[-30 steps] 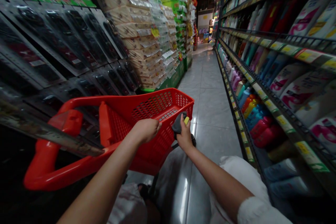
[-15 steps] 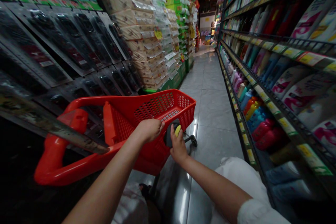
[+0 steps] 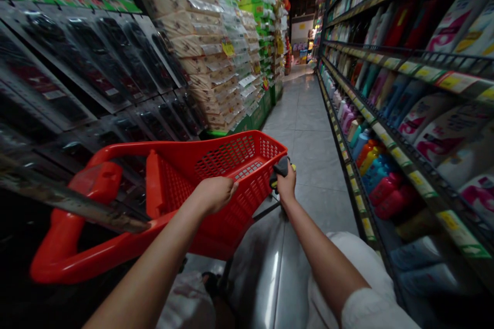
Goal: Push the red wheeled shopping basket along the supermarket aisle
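A red plastic shopping cart (image 3: 227,226) stands in front of me, angled across the aisle. My left hand (image 3: 216,193) is closed at its near side rim, fingers curled over the edge. In my right hand (image 3: 287,185) is a dark grey and yellow handheld tool (image 3: 281,167), gripped near the cart's front corner. The exact kind of tool does not show. No goods are visible in the part of the basket I can see.
Shelves of bottles (image 3: 389,149) line the right side. At left hang packaged dark items (image 3: 127,56), with stacked wrapped packs (image 3: 208,56) beyond. A worn pole (image 3: 96,211) crosses the cart handle. Grey tiled floor (image 3: 304,128) runs ahead down the aisle.
My right hand has moved forward and right with the tool, from the cart's side to near its front corner. My left hand stays at the rim; the cart's handle end shifts slightly left in view.
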`<state>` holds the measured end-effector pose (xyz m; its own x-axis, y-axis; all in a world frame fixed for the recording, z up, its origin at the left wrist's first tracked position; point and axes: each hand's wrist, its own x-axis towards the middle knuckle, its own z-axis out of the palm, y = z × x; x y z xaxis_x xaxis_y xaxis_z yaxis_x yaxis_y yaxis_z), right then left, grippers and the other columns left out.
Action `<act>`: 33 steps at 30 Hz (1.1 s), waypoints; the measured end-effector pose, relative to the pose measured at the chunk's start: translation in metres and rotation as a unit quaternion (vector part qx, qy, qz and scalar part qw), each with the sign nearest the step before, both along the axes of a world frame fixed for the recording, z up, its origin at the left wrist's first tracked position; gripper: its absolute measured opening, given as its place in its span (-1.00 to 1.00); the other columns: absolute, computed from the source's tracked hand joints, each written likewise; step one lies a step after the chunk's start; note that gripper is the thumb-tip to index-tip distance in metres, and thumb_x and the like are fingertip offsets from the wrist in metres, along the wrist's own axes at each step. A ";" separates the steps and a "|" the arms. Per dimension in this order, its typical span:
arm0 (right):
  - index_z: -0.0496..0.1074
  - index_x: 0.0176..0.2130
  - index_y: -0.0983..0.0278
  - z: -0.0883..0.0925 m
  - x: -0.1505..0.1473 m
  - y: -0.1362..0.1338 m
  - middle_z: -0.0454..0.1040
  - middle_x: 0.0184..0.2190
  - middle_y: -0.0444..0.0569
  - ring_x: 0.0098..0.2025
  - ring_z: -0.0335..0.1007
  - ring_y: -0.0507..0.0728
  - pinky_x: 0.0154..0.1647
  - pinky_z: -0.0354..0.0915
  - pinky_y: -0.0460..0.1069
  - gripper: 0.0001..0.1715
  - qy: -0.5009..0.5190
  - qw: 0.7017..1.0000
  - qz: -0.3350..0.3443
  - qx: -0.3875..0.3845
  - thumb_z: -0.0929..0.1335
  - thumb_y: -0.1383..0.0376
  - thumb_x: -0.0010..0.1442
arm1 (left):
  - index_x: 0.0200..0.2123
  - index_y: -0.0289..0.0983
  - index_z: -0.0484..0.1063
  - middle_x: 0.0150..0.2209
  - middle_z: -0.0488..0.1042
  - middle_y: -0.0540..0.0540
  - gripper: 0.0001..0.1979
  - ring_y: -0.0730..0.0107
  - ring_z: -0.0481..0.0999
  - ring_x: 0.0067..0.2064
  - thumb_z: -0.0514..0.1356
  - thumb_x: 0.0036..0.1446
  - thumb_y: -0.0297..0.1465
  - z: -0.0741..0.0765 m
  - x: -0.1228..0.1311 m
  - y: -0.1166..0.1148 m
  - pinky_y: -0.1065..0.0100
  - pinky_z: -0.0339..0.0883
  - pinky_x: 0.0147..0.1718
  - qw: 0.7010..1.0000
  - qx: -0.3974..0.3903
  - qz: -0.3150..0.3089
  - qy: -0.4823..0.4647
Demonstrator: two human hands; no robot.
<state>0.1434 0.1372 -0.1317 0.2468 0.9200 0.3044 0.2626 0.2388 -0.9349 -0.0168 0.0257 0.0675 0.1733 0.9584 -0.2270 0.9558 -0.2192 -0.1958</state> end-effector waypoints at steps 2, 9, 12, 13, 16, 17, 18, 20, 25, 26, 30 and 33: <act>-0.04 0.33 0.23 0.010 -0.007 -0.011 0.23 0.07 0.12 0.13 0.25 0.20 0.16 0.17 0.10 -0.05 -0.010 0.999 -0.017 0.029 0.26 0.47 -0.01 | -0.29 -0.30 0.50 -0.25 0.56 -0.34 -0.47 0.05 0.56 -0.20 -0.22 0.29 -0.20 0.000 0.000 0.001 0.24 0.33 -0.28 1.000 0.003 -0.001 0.008; 0.19 0.25 0.18 -0.021 -0.038 -0.103 0.21 0.07 0.10 0.13 0.25 0.24 0.12 0.24 0.11 -0.03 -0.098 0.989 0.112 0.019 0.29 0.59 -0.14 | -0.27 -0.34 0.49 -0.30 0.57 -0.35 -0.50 0.04 0.58 -0.25 -0.20 0.29 -0.25 -0.006 0.004 -0.003 0.22 0.35 -0.32 0.998 0.039 -0.008 0.039; 0.39 0.10 0.12 -0.004 -0.024 -0.107 0.31 -0.03 0.02 0.04 0.33 0.19 0.08 0.29 0.06 -0.26 -0.060 0.987 0.124 0.082 0.31 0.53 -0.07 | -0.19 -0.37 0.45 -0.33 0.56 -0.31 -0.60 0.08 0.57 -0.32 -0.13 0.28 -0.30 -0.004 0.006 -0.016 0.22 0.35 -0.39 0.994 0.089 -0.051 0.040; 0.41 0.07 0.11 0.008 -0.017 -0.103 0.31 -0.03 0.02 0.04 0.32 0.18 0.08 0.28 0.05 -0.34 -0.053 0.987 0.111 0.106 0.33 0.49 -0.03 | -0.19 -0.35 0.45 -0.33 0.56 -0.27 -0.65 0.11 0.57 -0.34 -0.09 0.26 -0.32 -0.001 0.005 -0.023 0.24 0.34 -0.41 0.991 0.107 -0.074 0.035; 0.40 0.08 0.11 0.047 0.007 -0.079 0.24 0.07 0.01 0.11 0.27 0.18 0.10 0.26 0.03 -0.41 -0.084 0.985 0.067 0.133 0.36 0.38 0.03 | -0.23 -0.27 0.46 -0.34 0.55 -0.15 -0.77 0.23 0.54 -0.32 0.00 0.22 -0.41 0.014 -0.005 -0.056 0.30 0.34 -0.39 0.967 0.199 -0.161 0.000; 0.40 0.08 0.10 0.059 0.013 -0.070 0.20 0.12 0.00 0.14 0.25 0.18 0.10 0.26 0.03 -0.39 -0.116 0.983 0.070 0.125 0.37 0.37 0.01 | -0.21 -0.26 0.46 -0.33 0.55 -0.13 -0.79 0.25 0.52 -0.29 0.03 0.21 -0.43 0.021 -0.011 -0.070 0.31 0.35 -0.35 0.946 0.261 -0.190 -0.023; 0.40 0.09 0.09 0.069 0.016 -0.064 0.17 0.15 -0.01 0.15 0.24 0.19 0.09 0.27 0.03 -0.37 -0.153 0.979 0.080 0.108 0.38 0.38 0.00 | -0.17 -0.25 0.45 -0.29 0.55 -0.12 -0.80 0.27 0.51 -0.22 0.06 0.20 -0.43 0.028 -0.017 -0.084 0.31 0.35 -0.26 0.912 0.344 -0.215 -0.054; 0.40 0.08 0.09 0.086 0.016 -0.059 0.17 0.18 -0.01 0.15 0.24 0.20 0.07 0.27 0.03 -0.35 -0.224 0.966 0.107 0.069 0.36 0.43 -0.03 | -0.08 -0.19 0.41 -0.22 0.51 -0.09 -0.74 0.30 0.47 -0.13 0.14 0.14 -0.46 0.041 -0.030 -0.109 0.27 0.31 -0.10 0.811 0.527 -0.225 -0.114; 0.40 0.08 0.11 0.129 -0.031 -0.109 0.28 0.13 0.00 0.06 0.30 0.19 0.06 0.25 0.04 -0.33 -0.323 0.912 0.229 0.105 0.39 0.39 -0.07 | 0.07 -0.21 0.29 0.01 0.34 -0.17 -0.55 0.23 0.37 0.00 0.16 0.14 -0.20 0.057 -0.043 -0.125 0.18 0.27 -0.02 0.533 0.747 0.023 -0.396; 0.38 0.09 0.10 0.137 -0.042 -0.123 0.30 0.11 -0.01 0.05 0.31 0.19 0.05 0.26 0.03 -0.32 -0.330 0.898 0.261 0.131 0.40 0.35 -0.07 | 0.00 -0.19 0.32 -0.09 0.40 -0.12 -0.61 0.32 0.44 -0.12 0.12 0.17 -0.13 0.057 -0.043 -0.122 0.26 0.34 -0.11 0.521 0.691 0.032 -0.499; 0.35 0.09 0.02 0.156 -0.050 -0.141 0.33 0.08 -0.06 -0.02 0.35 0.17 -0.05 0.28 0.01 -0.33 -0.367 0.868 0.295 0.157 0.41 0.28 -0.04 | -0.37 -0.24 0.37 -0.65 0.27 0.08 -0.53 0.55 0.24 -0.67 0.06 0.11 0.08 0.055 -0.047 -0.113 0.51 0.15 -0.69 0.502 0.378 0.052 -0.776; 0.45 0.00 0.05 0.160 -0.032 -0.120 0.42 -0.03 -0.05 -0.10 0.39 0.14 -0.12 0.27 -0.02 -0.46 -0.418 0.878 0.217 0.085 0.37 0.40 0.00 | -0.52 -0.28 0.32 -0.75 0.07 0.13 -0.46 0.63 0.04 -0.74 0.07 0.07 0.12 0.058 -0.055 -0.114 0.57 -0.06 -0.77 0.470 0.229 0.018 -0.852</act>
<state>0.1116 0.0168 0.0287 -0.4905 0.7959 0.3550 0.6905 0.6034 -0.3989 -0.0721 -0.0886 0.1260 -0.2880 0.8487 0.4436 -0.1895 -0.5046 0.8423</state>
